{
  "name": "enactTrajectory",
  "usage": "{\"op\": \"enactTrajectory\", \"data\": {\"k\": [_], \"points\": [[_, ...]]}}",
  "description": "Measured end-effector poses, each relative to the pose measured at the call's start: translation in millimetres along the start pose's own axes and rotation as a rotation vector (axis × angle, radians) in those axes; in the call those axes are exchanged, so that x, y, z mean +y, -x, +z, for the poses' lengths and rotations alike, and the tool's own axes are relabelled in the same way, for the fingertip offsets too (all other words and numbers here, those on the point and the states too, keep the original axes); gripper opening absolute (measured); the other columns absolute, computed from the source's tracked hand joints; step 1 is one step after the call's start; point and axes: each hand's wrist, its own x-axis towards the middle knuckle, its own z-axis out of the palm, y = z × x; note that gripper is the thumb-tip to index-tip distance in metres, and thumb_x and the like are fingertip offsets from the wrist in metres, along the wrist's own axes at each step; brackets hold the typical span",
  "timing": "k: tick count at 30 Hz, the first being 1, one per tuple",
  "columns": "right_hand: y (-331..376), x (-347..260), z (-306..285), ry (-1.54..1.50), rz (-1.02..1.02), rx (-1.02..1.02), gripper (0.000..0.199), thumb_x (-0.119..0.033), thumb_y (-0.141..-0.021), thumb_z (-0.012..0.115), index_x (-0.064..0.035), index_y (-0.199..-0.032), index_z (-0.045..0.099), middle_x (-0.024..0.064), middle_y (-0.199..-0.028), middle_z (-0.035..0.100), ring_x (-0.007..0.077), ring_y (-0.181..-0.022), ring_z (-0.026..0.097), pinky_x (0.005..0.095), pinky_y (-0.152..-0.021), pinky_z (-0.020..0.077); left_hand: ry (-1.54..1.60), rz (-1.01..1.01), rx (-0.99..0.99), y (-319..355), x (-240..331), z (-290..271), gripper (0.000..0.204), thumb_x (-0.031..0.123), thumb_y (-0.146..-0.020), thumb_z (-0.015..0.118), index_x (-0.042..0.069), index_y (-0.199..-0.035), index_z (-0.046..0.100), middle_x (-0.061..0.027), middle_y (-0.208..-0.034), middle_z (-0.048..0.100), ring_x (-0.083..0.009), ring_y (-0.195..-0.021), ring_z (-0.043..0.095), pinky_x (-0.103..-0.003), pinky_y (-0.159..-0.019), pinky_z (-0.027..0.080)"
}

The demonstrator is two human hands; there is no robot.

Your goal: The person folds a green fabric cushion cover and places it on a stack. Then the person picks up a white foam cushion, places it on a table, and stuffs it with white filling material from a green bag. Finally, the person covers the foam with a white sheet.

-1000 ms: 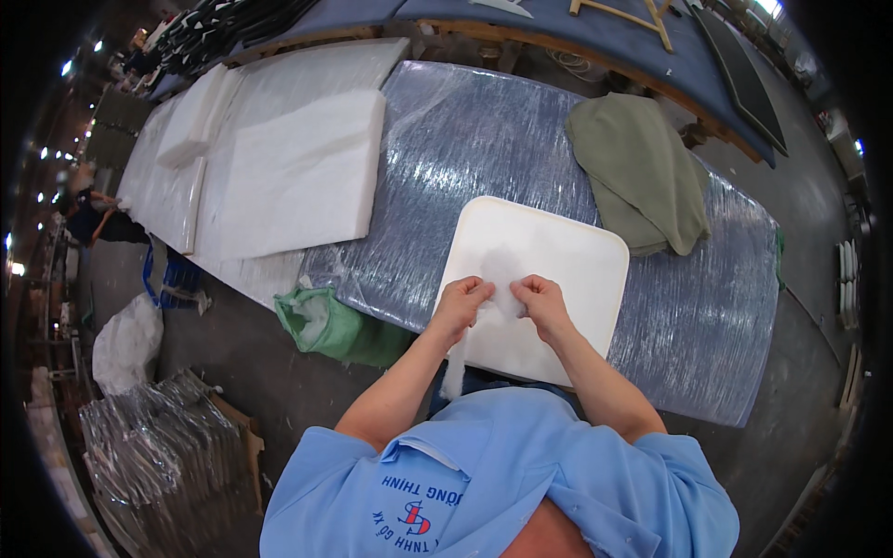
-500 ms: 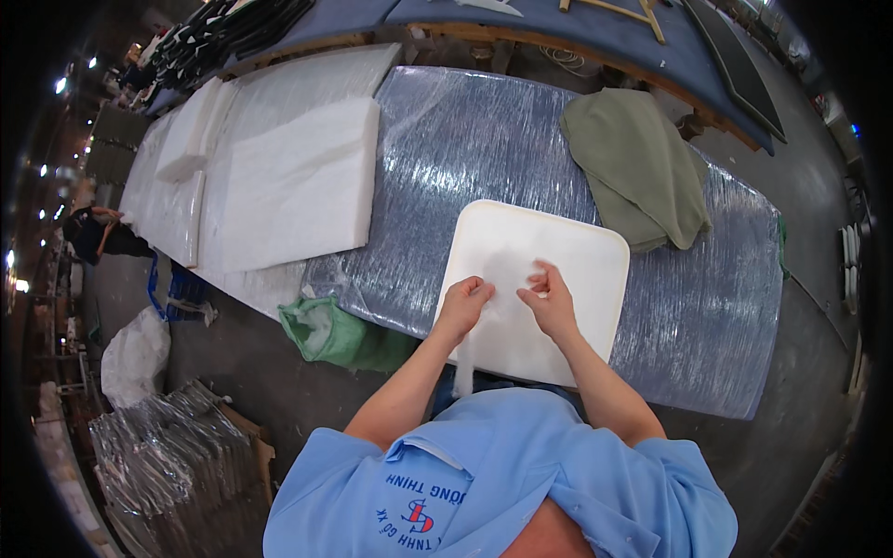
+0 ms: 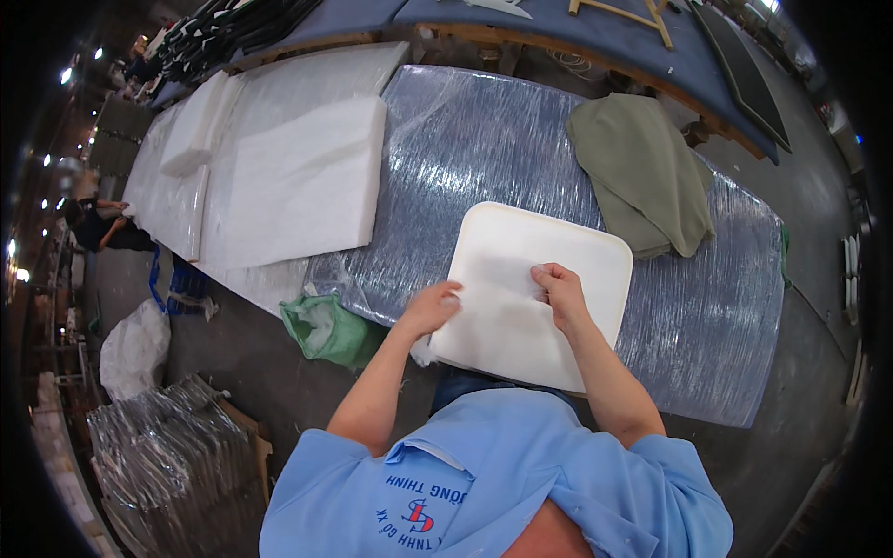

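Observation:
A pale, rounded-corner seat pad or panel (image 3: 558, 344) lies in front of me, its near edge by my waist. My left hand (image 3: 433, 307) is at the panel's left edge, fingers curled and partly blurred. Just below this hand, beside the wrist, a thin white fluffy strip (image 3: 423, 352) hangs and appears to be held by it. Over the panel's middle, my right hand (image 3: 561, 290) is pinched closed; whatever its fingertips hold is too small to make out. Shadows of both hands fall on the panel.
A plastic-wrapped blue table (image 3: 698, 335) supports everything. Grey-green cloth (image 3: 642, 177) lies at right, white wadding sheets (image 3: 302, 177) at left. A green bag (image 3: 330, 330) with white stuffing stands beside the near edge. Wrapped stacked sheets (image 3: 177, 465) sit lower left; a person (image 3: 107, 226) stands far left.
My left hand has moved left from over the panel to its edge, and the white strip has shifted with it. My right hand has moved slightly right and down, its fingers drawn closer together.

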Motion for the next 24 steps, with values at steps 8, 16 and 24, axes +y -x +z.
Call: {"op": "enactTrajectory", "data": {"k": [8, 16, 24], "points": [[15, 19, 15, -0.177, 0.172, -0.052, 0.026, -0.028, -0.095, 0.074, -0.0092, -0.113, 0.069, -0.0011, -0.094, 0.066, 0.011, -0.086, 0.06, 0.0284, -0.076, 0.0481, 0.839, -0.18, -0.032, -21, 50, 58, 0.027, 0.028, -0.096, 0.07, 0.009, -0.116, 0.066, -0.0021, -0.097, 0.069, -0.0076, -0.069, 0.059, -0.027, -0.047, 0.039], [-11, 4, 9, 0.347, -0.118, -0.208, 0.019, -0.019, -0.092, 0.077, -0.0043, -0.102, 0.074, -0.0021, -0.083, 0.067, 0.0069, -0.076, 0.057, 0.0244, -0.068, 0.0443, 0.544, 0.088, -0.057, -45, 44, 50, 0.021, 0.024, -0.098, 0.069, 0.004, -0.106, 0.068, -0.0013, -0.094, 0.07, -0.0045, -0.069, 0.059, -0.023, -0.052, 0.042], [-35, 19, 13, 0.184, -0.097, -0.106, 0.015, -0.017, -0.089, 0.079, -0.0051, -0.083, 0.071, -0.0013, -0.073, 0.064, 0.007, -0.064, 0.052, 0.0246, -0.058, 0.0409, 0.484, -0.036, -0.025, -54, 46, 41, 0.016, 0.019, -0.096, 0.07, 0.003, -0.098, 0.07, 0.0006, -0.086, 0.067, -0.0062, -0.069, 0.055, -0.025, -0.062, 0.045]]}}
